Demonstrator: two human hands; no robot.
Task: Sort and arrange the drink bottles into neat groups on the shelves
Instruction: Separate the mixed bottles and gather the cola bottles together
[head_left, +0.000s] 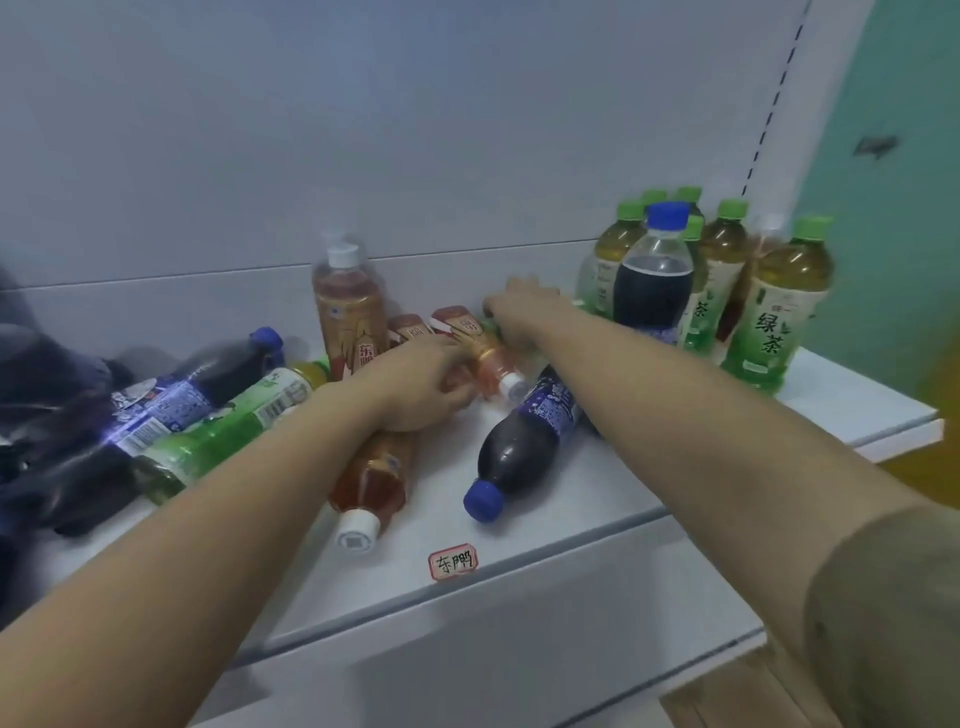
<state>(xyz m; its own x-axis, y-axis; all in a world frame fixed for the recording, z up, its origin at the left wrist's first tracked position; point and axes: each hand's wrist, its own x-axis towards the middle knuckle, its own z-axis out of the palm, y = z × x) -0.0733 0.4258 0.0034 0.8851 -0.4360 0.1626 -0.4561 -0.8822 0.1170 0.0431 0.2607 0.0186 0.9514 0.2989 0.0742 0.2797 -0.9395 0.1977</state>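
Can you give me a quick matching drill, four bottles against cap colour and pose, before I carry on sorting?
Things:
1. cola bottle by the green teas
2. cola bottle at centre
3. amber tea bottle at the back
4. front green tea bottle

States:
A. white cap, upright
B. blue cap, lying down
C. green cap, upright
D. blue cap, upright

Pairs: 1-D, 2-B, 3-A, 4-C

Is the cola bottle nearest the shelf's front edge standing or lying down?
Lying down. The cola bottle rests on its side on the shelf, its blue cap pointing toward the front edge.
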